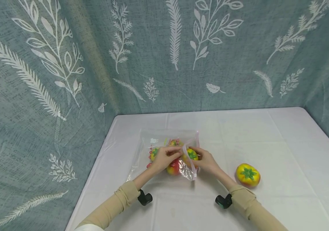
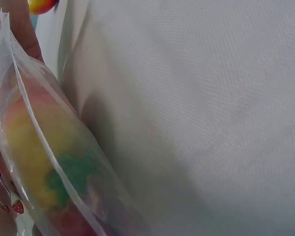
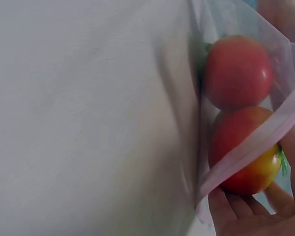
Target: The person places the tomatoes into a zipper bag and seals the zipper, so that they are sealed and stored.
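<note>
A clear zip bag [image 1: 145, 141] with printed strawberries lies on the table, its pink-edged mouth facing right. Inside are several red-and-yellow tomatoes with green leafy tops, one of them a tomato [image 3: 238, 73] in the right wrist view. My left hand [image 1: 164, 158] pinches the bag's upper layer near the mouth. At that mouth, my right hand [image 1: 208, 163] grips a tomato [image 1: 192, 154], its fingers curled round it. The same fruit, partly behind the pink strip, shows above the right fingers [image 3: 223, 211]. The left wrist view shows a tomato [image 2: 34, 132] through the plastic; most of the left hand is hidden there.
Another red-and-yellow tomato [image 1: 248, 175] lies on the white tablecloth [image 1: 285, 154], to the right of my right forearm. A blue-green curtain [image 1: 158, 73] with white leaf prints hangs behind the table and along its sides.
</note>
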A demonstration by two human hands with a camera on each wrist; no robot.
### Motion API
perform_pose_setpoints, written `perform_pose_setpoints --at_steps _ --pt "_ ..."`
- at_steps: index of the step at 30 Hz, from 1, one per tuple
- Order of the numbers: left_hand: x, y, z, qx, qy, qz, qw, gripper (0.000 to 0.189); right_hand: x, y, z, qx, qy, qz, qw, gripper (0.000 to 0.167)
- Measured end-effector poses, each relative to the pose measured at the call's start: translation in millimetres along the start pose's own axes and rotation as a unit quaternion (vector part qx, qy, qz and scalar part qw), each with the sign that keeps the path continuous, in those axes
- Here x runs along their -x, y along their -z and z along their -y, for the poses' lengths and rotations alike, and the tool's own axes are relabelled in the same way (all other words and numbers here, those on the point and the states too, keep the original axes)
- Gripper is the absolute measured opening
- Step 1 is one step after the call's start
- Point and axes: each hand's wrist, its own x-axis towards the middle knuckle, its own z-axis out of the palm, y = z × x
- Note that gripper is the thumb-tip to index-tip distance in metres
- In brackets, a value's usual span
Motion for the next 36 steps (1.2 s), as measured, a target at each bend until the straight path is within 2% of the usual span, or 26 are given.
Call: perform_pose_setpoints --at_steps 9,13,21,29,36 --pt "1.0 1.0 1.2 0.012 0.003 0.010 0.9999 0.027 -6.5 -11 3 -0.003 0.000 -0.008 1.0000 0.060" --pt "1.9 1.0 2.7 0.013 0.002 0.009 0.9999 0.026 -8.7 -16 0 0.007 -0.001 -0.012 0.9999 0.061" --pt "-0.3 1.2 3.4 0.023 0.016 -0.002 0.9996 0.026 -16.1 -20 1 0.051 0.023 -0.040 0.9977 0.060" --pt "-9.4 -3.4 35.7 0.034 -0.004 -0.008 0.9994 0.028 -21.5 -23 3 0.069 0.029 -0.055 0.9957 0.054" --pt "-9.5 -2.7 36.1 0.024 -0.004 -0.010 0.9997 0.027 -27.0 -26 3 0.074 0.035 -0.064 0.9946 0.051"
